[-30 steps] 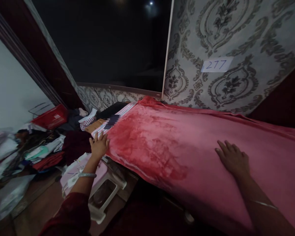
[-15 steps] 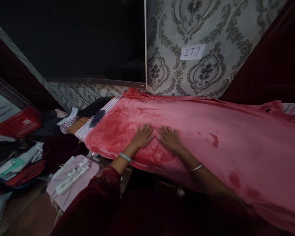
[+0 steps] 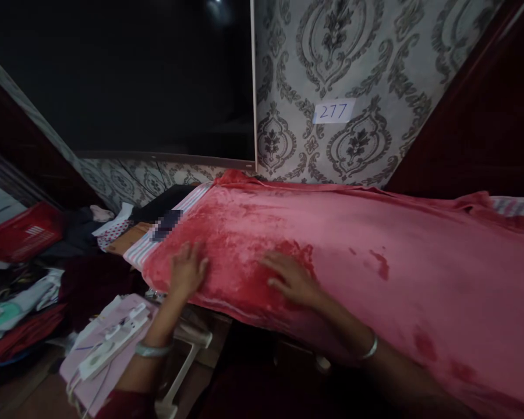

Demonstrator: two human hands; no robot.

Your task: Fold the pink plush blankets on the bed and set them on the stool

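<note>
A pink-red plush cloth [image 3: 402, 238] lies spread along a long surface, with darker red brushed patches towards its left end. Over its left front part is my left hand [image 3: 188, 269], fingers spread and a little blurred; whether it touches the pile I cannot tell. My right hand [image 3: 290, 278] is at the cloth's middle left, palm down, fingers stretched out to the left over a dark patch. Nothing is held in either hand. A striped cloth [image 3: 142, 253] shows from under the plush one at the left end, with a dark pixelated object [image 3: 166, 226] on it.
A big dark screen [image 3: 126, 81] hangs above the left end. A paper marked 277 [image 3: 334, 110] is on the patterned wall. Low on the left, a white power strip [image 3: 113, 343] rests on a pink stool [image 3: 76, 364], beside piled clothes [image 3: 30, 326] and a red bag [image 3: 24, 230].
My left hand has moved left and away from the right hand. My right hand has shifted slightly lower, its fingers now pointing left. The dark red patch between them looks larger.
</note>
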